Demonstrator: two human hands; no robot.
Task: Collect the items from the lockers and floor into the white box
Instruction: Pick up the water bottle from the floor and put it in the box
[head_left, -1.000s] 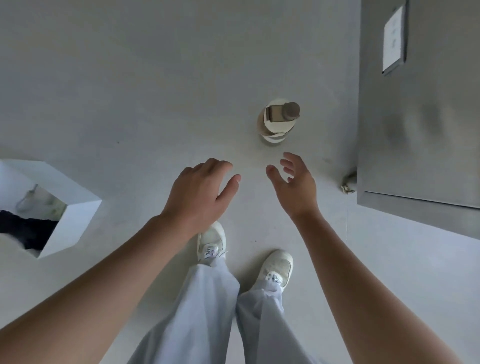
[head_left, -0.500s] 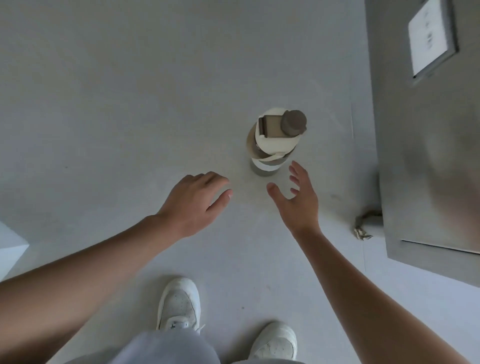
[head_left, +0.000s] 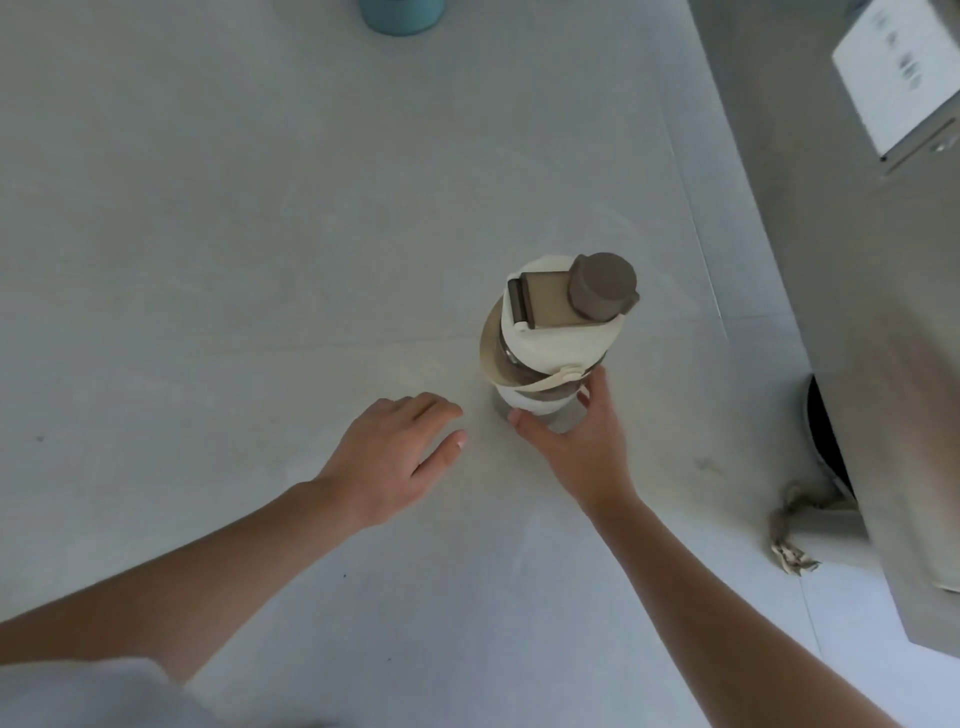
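Observation:
A cream and brown water bottle with a brown screw cap stands upright on the grey floor. My right hand is at its lower body, thumb on the left side and fingers on the right, just closing round it. My left hand hovers a little to the left of the bottle, fingers relaxed, holding nothing. The white box is out of view.
A grey metal locker with a white label stands along the right. A frayed beige strap lies at its foot. A teal container stands on the floor at the top edge.
I have bent closer to the floor; my feet and the white box have left the view. My right hand reached forward onto the bottle's lower body. My left hand moved forward beside it.

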